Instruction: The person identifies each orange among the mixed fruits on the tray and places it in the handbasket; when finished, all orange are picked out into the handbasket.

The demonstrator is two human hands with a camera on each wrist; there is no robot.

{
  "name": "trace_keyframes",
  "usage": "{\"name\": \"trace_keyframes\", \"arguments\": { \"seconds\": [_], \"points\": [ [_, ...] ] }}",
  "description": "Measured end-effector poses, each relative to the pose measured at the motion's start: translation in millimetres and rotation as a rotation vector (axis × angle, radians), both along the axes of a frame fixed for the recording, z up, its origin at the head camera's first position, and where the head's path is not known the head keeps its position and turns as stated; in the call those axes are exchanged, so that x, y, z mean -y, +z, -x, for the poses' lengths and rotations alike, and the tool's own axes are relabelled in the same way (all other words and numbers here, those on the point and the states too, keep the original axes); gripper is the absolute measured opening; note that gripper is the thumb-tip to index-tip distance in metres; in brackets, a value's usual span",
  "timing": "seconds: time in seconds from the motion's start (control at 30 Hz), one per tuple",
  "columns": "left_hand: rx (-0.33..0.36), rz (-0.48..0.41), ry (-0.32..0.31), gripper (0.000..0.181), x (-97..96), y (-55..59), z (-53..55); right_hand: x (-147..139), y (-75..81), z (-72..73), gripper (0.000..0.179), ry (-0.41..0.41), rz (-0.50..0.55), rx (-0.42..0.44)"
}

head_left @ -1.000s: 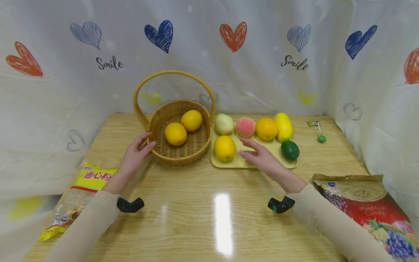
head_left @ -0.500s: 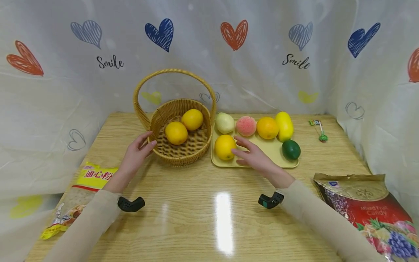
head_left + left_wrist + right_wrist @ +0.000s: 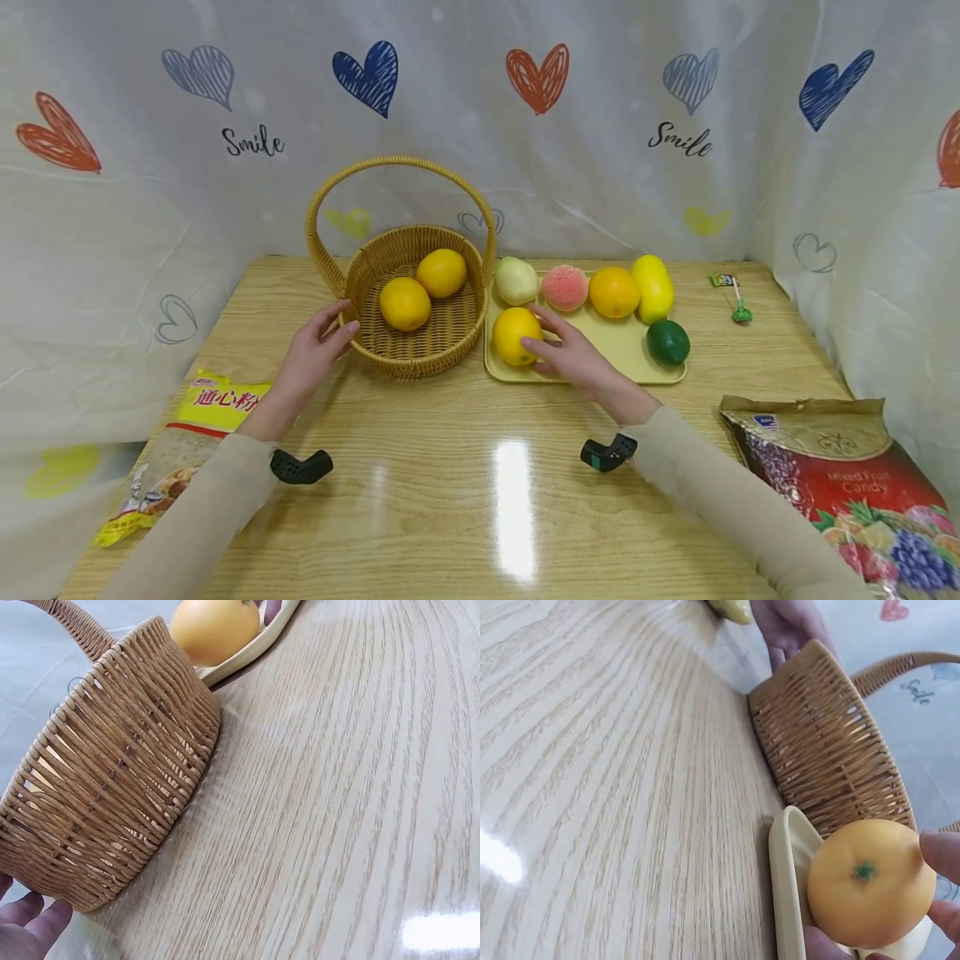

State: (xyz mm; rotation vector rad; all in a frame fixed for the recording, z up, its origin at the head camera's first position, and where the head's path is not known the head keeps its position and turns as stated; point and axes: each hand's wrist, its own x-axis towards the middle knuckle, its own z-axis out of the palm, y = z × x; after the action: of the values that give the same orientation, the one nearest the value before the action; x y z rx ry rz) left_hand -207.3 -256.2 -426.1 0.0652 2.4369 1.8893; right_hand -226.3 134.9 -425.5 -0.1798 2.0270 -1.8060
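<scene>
An orange [image 3: 512, 335] with a small green stem mark sits at the front left of a pale yellow tray [image 3: 618, 357]. My right hand [image 3: 576, 357] grips it from the right, thumb in front and fingers behind. To the left stands a wicker basket [image 3: 420, 367] with a tall arched handle, holding two yellow-orange fruits [image 3: 405, 304]. My left hand [image 3: 313, 348] touches the basket's left side, fingers loosely bent at its rim. In the left wrist view, fingertips [image 3: 56, 911] rest against the woven outer wall.
Also on the tray are a pale green fruit [image 3: 516, 282], a peach [image 3: 565, 288], another orange [image 3: 613, 292], a long yellow fruit [image 3: 653, 287] and a dark green fruit [image 3: 667, 342]. A lollipop [image 3: 741, 314], a candy bag [image 3: 847, 483] and a yellow food bag [image 3: 180, 458] lie around.
My right hand has moved left across the tray, from beside the orange to around it. My left hand has stayed at the basket.
</scene>
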Motion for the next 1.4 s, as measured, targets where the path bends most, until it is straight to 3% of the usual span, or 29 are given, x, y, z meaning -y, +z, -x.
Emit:
{"name": "trace_keyframes", "arguments": {
  "seconds": [0.33, 1.1, 1.2, 1.4],
  "points": [
    [0.011, -0.001, -0.001, 0.070, 0.1, 0.3, 0.5, 5.3, -0.1, 2.9, 0.062, 0.020, -0.016, -0.060],
    [0.001, 0.010, -0.005, 0.069, 2.1, -0.9, 2.8, -14.0, 5.9, 1.4, 0.057, 0.083, -0.093, -0.093],
    [0.003, 0.017, -0.004, 0.069, 2.6, -1.3, 3.2, -13.0, 6.0, 1.5, 0.055, 0.097, -0.135, -0.149],
    [0.004, 0.020, -0.002, 0.069, 2.0, -1.4, 3.3, -10.6, 2.9, 1.1, 0.051, 0.152, -0.295, -0.352]
  ]
}}
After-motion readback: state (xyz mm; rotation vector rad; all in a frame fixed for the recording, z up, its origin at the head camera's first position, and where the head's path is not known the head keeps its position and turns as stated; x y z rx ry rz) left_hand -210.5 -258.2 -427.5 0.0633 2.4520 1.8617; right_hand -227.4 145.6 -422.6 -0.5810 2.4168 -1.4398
